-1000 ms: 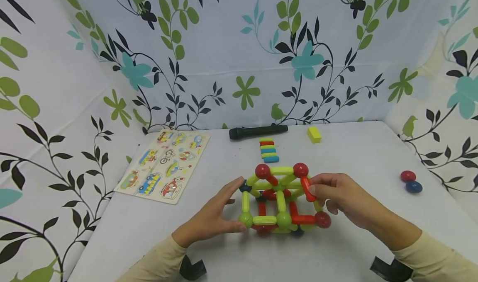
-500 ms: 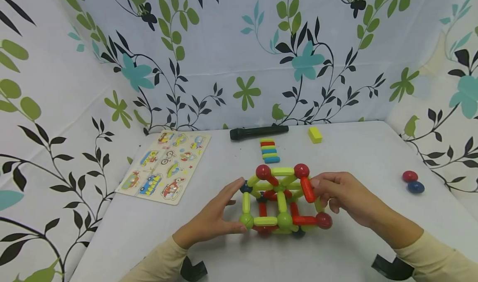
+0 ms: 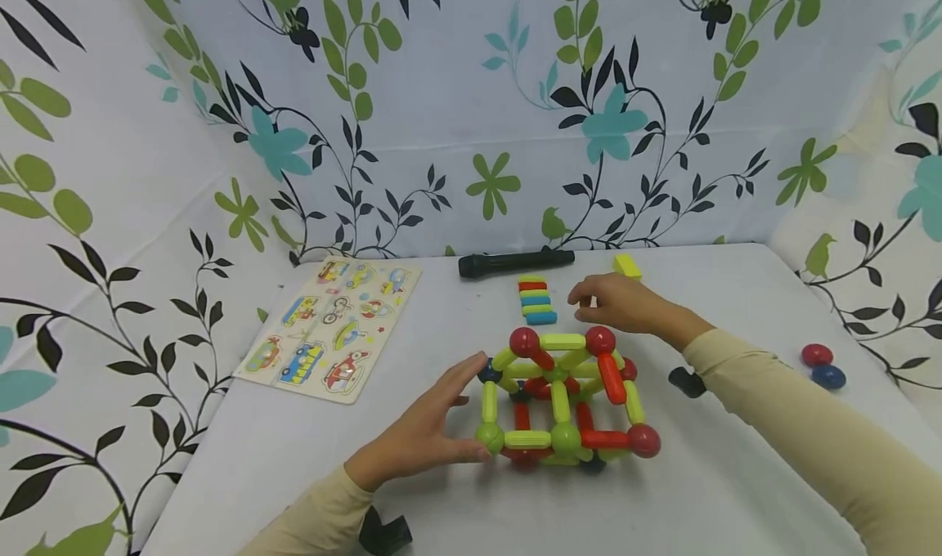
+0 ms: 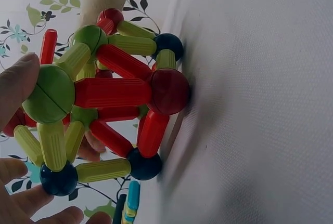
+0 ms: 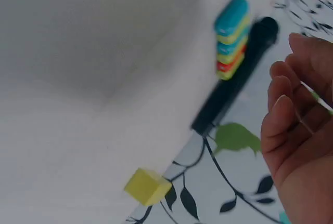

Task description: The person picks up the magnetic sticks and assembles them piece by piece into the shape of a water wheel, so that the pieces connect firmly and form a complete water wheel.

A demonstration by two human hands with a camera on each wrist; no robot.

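A magnetic stick-and-ball structure (image 3: 562, 403) of yellow-green and red sticks with red, green and dark blue balls stands on the table. My left hand (image 3: 412, 437) holds its left side. In the left wrist view the thumb (image 4: 18, 83) lies against a green ball (image 4: 50, 94), and a finger touches a dark blue ball (image 4: 59, 178) below. My right hand (image 3: 625, 304) is behind the structure, over the table, just right of a row of coloured sticks (image 3: 536, 301). In the right wrist view its fingers (image 5: 278, 117) are loosely curled with nothing in them.
A black microphone-like rod (image 3: 515, 262) lies behind the stick row, with a yellow block (image 3: 627, 266) to its right. A vehicle puzzle board (image 3: 331, 327) lies at the left. Red (image 3: 817, 355) and blue balls (image 3: 828, 377) sit at the right edge.
My right hand has let go of the red stick at the structure's upper right and moved back and left, towards the row of sticks. The left hand stays in place.
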